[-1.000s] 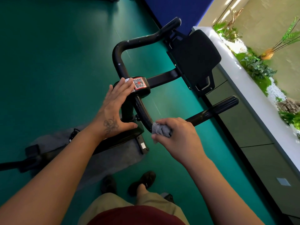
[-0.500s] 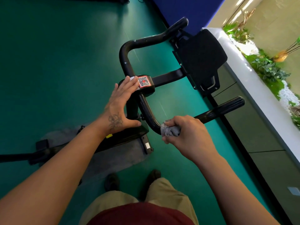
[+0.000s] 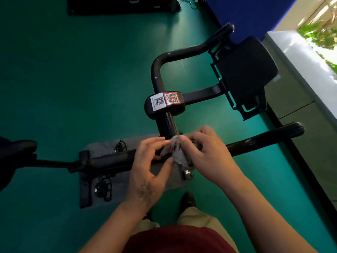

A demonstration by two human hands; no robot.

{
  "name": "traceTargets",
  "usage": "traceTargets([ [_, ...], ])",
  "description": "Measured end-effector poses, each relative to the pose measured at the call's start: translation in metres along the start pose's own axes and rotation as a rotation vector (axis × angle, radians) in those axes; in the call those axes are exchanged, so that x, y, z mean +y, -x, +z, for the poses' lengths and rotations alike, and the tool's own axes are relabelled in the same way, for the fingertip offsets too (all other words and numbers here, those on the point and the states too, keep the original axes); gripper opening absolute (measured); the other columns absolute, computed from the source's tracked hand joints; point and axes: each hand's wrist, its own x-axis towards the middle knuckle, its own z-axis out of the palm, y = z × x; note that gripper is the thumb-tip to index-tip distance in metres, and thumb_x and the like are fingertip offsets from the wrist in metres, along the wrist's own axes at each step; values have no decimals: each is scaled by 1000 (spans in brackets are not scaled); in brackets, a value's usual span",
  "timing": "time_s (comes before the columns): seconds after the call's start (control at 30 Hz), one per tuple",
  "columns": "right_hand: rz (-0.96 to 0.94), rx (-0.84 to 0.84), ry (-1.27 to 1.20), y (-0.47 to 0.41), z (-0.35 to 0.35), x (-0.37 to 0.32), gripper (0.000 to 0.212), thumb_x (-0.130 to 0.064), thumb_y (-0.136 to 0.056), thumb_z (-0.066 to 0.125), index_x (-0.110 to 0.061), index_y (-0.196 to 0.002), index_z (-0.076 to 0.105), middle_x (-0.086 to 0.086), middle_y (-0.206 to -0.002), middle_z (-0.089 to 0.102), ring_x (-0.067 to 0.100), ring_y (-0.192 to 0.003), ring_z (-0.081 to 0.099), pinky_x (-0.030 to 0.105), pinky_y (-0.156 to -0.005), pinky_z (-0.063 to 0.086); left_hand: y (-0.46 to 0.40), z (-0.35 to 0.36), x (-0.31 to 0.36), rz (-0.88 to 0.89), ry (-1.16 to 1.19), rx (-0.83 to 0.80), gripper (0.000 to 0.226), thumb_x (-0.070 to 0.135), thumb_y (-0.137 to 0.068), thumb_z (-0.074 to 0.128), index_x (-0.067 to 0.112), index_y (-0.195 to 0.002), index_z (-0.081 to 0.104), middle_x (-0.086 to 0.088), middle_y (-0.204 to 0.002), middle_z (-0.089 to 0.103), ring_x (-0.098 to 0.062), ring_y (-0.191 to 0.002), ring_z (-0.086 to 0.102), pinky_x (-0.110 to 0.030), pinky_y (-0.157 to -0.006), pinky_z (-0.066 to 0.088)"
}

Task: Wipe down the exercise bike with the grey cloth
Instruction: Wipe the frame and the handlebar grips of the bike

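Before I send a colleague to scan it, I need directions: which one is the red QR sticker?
Find the exercise bike on the green floor. Its handlebars meet at a black centre hub. On top sit two stickers side by side; the red QR sticker is the red-bordered one, nearer the black tablet holder than the white sticker.

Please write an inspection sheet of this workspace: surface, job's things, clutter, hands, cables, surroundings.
Surface: green floor, grey mat under the bike.
Job's things: exercise bike, black; grey cloth held above its frame.
Clutter: nothing seen.
Hands: left hand and right hand both pinch the cloth.
Cables: some on the floor by the blue wall.
Surroundings: black equipment at the top; white ledge with plants.
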Motion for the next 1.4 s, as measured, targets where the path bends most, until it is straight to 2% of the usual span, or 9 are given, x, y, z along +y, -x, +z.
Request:
traceTargets([
  [0.1,-43,-109,-83,-2,-14,5,41,-50,-108,41,-36,-71,52,-7,-89,48,-1,-82,53,18,-69,33,9,19,16,1,-101,1,35,23,-101,66,21,-136,68,10,-134,57,-20,-130,59,-41,-108,52],
  [0.2,-105,-240,-48,-7,-26,12,50,-56,-108,31,-29,-81,63,-5,-93,51,7,-85,55,32,-78,40,7,27,36,-19,-310,85,30,30,-102,56,23,-126,73,11,-126,61,-18,-120,54,-23,-105,41],
  [0.43,-323,-424,47,-15,-63,24,38,-60,-108,25,-50,-80,49,-12,-94,53,5,-87,56,34,-80,45,-5,38,72,-206,-463,112,34,57,-102,54,26,-100,67,15,-104,62,-9,-101,60,-35,-86,52],
  [0.53,-444,-347,330,-10,-83,24,55,-71,-99,19,-42,-112,64,-17,-111,59,7,-104,62,35,-83,53,-6,45,80,-286,-493,166,37,64,-95,66,27,-94,59,13,-93,60,-9,-86,61,-37,-73,53],
  [0.63,-527,-222,460,-5,-122,27,60,-72,-94,22,-43,-131,59,-21,-121,59,4,-112,62,26,-73,44,-3,54,89,-354,-530,200,31,53,-96,74,39,-119,59,22,-106,64,-3,-95,65,-29,-80,55],
  [0.73,-563,-84,354,-12,-160,56,44,-67,-98,40,-42,-121,67,-20,-110,62,12,-96,68,32,-66,52,4,64,90,-360,-560,234,29,40,-101,70,41,-129,64,20,-114,63,2,-100,62,-24,-85,53],
  [0.9,-457,6,282,-43,-187,122,40,-83,-89,46,-49,-103,61,-23,-93,59,24,-92,68,54,-79,57,13,76,89,-457,-496,310,18,27,-102,69,30,-119,72,18,-117,59,2,-104,62,-14,-86,48],
  [1.2,-252,111,25,-48,-159,152,43,-81,-91,50,-40,-90,64,-12,-75,65,28,-71,64,49,-68,56,-6,73,84,-402,-502,315,15,17,-94,81,25,-93,68,10,-102,61,-1,-94,61,-12,-82,44],
  [1.4,-253,156,-78,-52,-150,163,41,-82,-87,58,-41,-90,64,-13,-77,66,24,-72,65,50,-68,55,-16,64,80,-430,-390,325,37,13,-92,81,32,-121,67,15,-119,67,-2,-110,66,-26,-94,56],
])
